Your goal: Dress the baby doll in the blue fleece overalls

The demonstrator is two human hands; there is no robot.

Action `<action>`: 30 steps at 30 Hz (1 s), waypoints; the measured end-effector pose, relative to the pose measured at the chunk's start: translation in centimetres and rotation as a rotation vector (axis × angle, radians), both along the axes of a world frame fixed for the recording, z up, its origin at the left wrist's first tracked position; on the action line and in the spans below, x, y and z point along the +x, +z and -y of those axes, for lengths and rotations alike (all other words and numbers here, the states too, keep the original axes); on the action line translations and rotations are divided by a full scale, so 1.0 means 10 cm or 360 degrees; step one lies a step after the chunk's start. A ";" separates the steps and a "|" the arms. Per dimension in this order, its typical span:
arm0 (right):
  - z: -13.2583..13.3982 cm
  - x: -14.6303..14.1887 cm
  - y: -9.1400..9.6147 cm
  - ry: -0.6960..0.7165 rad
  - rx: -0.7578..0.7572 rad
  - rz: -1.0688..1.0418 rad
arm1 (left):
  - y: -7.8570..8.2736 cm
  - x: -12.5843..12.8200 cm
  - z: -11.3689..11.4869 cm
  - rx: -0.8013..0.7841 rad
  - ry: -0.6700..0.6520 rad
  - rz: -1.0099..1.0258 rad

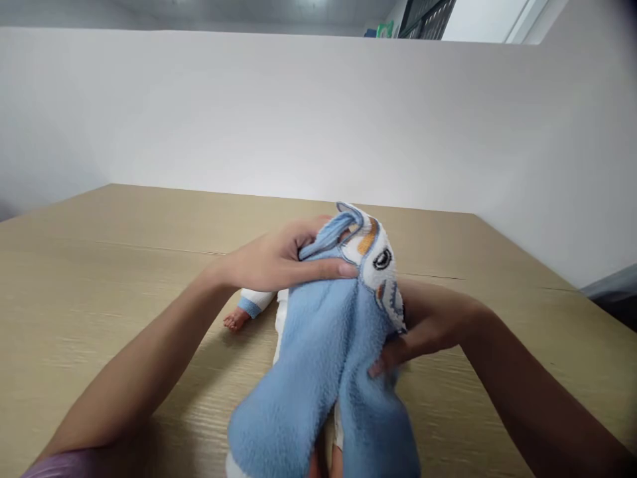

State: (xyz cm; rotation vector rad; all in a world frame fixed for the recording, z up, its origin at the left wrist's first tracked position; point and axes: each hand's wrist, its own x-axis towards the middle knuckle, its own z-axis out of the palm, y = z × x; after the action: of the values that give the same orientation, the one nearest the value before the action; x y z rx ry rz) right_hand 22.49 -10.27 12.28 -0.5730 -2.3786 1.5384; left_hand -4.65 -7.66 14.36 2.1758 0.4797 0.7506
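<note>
A doll lies on the table, mostly covered by a fuzzy blue garment (pixel 318 332) with a white patch at its top edge bearing an embroidered animal face. The doll's small hand (pixel 237 320) sticks out at the left from a white sleeve with a blue cuff. My left hand (pixel 298 255) grips the garment's top edge, thumb across the front and fingers behind the cloth. On the other side, my right hand (pixel 418 325) holds the garment's right side, thumb on the blue cloth, the other fingers hidden behind it. Parts of the doll's legs (pixel 326 461) show at the bottom; its head is hidden.
The wooden table (pixel 149 226) stretches back to a white partition wall (pixel 249 113). A dark object (pixel 614 292) lies beyond the table's right edge. Above the partition, a dark rack and a green item are partly seen.
</note>
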 end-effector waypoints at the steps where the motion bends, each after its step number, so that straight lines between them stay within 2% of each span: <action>1: 0.02 -0.04 -0.01 -0.0014 0.0033 -0.0039 | 0.02 0.00 0.01 -0.0042 -0.0017 -0.0059; 6: 0.12 -0.02 -0.09 -0.0435 -0.0008 -0.0245 | 0.09 -0.14 -0.05 -0.0376 -0.0444 -0.0329; 8: 0.17 -0.02 -0.08 -0.0534 -0.0004 -0.0283 | 0.09 -0.20 -0.08 -0.0429 -0.0474 -0.0269; 10: 0.21 -0.03 -0.05 -0.0409 -0.0088 -0.0181 | 0.08 -0.22 -0.08 -0.0437 -0.0440 -0.0172; 13: 0.20 -0.07 0.03 -0.0039 -0.0240 0.0028 | 0.07 -0.18 -0.06 -0.0404 -0.0398 -0.0103; 15: 0.16 -0.08 0.05 0.0074 -0.0224 0.0032 | 0.07 -0.15 -0.04 -0.0365 -0.0375 -0.0102; 17: 0.12 -0.06 0.02 0.0032 -0.0174 -0.0077 | 0.05 -0.15 -0.03 -0.0371 -0.0392 -0.0129; 19: 0.09 -0.02 -0.05 -0.0116 -0.0148 -0.0163 | 0.04 -0.18 -0.05 -0.0468 -0.0489 -0.0201; 23: 0.08 0.07 -0.18 -0.0395 -0.0251 -0.0137 | 0.04 -0.24 -0.09 -0.0692 -0.0616 -0.0404; 25: 0.08 0.07 -0.19 -0.0422 -0.0317 -0.0123 | 0.04 -0.23 -0.08 -0.0689 -0.0618 -0.0331; 27: 0.08 0.05 -0.19 -0.0272 -0.0421 -0.0132 | 0.04 -0.20 -0.07 -0.0646 -0.0623 -0.0177; 30: 0.02 0.01 -0.22 0.0126 -0.0641 -0.0120 | -0.01 -0.14 -0.08 -0.0575 -0.0605 -0.0118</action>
State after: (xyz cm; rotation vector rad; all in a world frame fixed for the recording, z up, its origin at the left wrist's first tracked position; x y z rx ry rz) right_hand 22.63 -10.46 10.08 -0.4920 -2.0663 2.0545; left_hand -6.08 -6.90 14.30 1.8800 0.2063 0.3450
